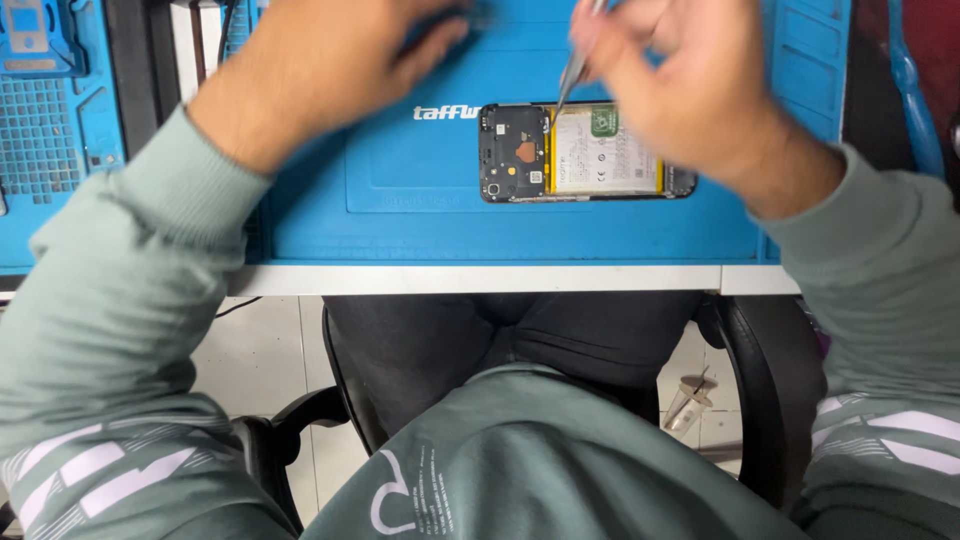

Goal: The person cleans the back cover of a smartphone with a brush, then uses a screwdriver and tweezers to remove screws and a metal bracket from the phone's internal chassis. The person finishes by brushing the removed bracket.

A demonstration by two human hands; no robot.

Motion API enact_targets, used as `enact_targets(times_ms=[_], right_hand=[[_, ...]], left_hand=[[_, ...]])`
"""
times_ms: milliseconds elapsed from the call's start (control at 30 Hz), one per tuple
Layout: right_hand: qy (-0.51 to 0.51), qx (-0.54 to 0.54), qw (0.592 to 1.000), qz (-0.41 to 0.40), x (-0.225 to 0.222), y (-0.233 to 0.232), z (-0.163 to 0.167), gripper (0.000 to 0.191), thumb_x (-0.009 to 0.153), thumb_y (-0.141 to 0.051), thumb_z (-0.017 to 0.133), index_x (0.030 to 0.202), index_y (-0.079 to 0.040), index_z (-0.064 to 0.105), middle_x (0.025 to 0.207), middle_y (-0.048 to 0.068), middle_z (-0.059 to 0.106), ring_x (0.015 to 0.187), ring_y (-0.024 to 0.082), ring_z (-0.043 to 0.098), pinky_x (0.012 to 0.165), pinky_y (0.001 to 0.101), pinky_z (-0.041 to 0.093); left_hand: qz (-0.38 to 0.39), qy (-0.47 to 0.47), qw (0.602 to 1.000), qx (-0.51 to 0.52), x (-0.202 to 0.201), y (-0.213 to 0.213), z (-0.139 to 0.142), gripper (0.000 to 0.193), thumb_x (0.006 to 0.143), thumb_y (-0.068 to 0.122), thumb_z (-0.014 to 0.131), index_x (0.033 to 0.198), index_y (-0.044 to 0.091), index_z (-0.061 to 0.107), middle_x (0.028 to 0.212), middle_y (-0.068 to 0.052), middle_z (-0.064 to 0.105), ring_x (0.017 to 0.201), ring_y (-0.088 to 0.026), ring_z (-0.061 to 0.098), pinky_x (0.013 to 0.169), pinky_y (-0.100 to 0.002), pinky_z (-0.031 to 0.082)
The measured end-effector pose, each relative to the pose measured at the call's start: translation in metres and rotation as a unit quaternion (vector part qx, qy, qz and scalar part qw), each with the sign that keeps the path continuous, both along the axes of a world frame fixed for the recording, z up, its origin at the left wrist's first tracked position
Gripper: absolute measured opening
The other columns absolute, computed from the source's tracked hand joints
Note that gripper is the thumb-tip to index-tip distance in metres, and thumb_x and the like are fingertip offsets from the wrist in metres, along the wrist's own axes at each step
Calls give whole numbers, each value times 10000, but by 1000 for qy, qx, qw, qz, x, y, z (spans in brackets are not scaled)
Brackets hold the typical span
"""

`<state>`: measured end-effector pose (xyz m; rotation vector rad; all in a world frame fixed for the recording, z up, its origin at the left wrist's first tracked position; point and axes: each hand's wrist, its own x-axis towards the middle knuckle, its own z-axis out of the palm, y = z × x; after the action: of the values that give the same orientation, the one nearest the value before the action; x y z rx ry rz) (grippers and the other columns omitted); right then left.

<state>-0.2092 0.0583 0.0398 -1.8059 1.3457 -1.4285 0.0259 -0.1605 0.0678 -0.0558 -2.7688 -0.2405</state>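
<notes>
My right hand (pixel 700 95) was pinched shut on a pair of thin metal tweezers (pixel 574 68), whose tips came down at the near edge of the opened phone (pixel 585 152) lying just below that hand on the blue work mat (pixel 400 210). The phone lay flat with its back cover already off: the dark inner plate over the camera end sat to the left, toward my other hand, and the pale battery with its yellow border filled the middle, part of the right end being hidden under my wrist. My left hand (pixel 320 70) rested well apart from the phone, up and to the left on the mat, fingers curled over something small at the far edge; it was blurred, so I could not tell whether that hand gripped anything. As I judged it, the opening was done, since the insides were bare, while the inner plate and battery were both in place, so whatever had to come out of the phone was left to do. Further left of my left hand a second blue mat (pixel 45 120) with a grid of small cells lay on the desk (pixel 480 279). Below my hands were the desk's white front edge, my lap and the black chair (pixel 770 400).
</notes>
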Motion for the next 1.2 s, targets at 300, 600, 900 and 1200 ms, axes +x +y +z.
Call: enact_targets(times_ms=[300,600,900,1200], right_hand=[[95,-15,995,15,15,23,15,443,1177,129,613,1464,43,288,1203,206,612,1056,223,729,948,305,641],[198,-106,974,24,18,12,20,600,1060,93,759,1446,32,303,1092,217,604,939,256,732,804,298,639],[190,-127,972,60,24,6,36,566,926,15,868,1308,3,450,1025,164,637,884,214,710,694,256,601],[123,-43,979,156,23,8,52,369,978,132,719,1251,-22,525,1116,179,729,1085,273,763,906,316,659]], left_hand=[[-30,-39,994,93,32,48,24,173,1069,214,718,1184,85,724,1021,-70,671,808,-296,679,678,-407,556],[-30,-47,993,107,30,48,21,183,1071,224,720,1186,82,726,1010,-65,671,793,-282,677,666,-394,551],[-28,-48,993,104,28,41,15,183,1071,214,720,1191,77,735,1031,-67,694,791,-281,682,675,-395,554],[-36,-49,990,127,11,33,11,184,1020,212,732,1142,75,740,990,-79,684,778,-293,680,671,-414,558]])
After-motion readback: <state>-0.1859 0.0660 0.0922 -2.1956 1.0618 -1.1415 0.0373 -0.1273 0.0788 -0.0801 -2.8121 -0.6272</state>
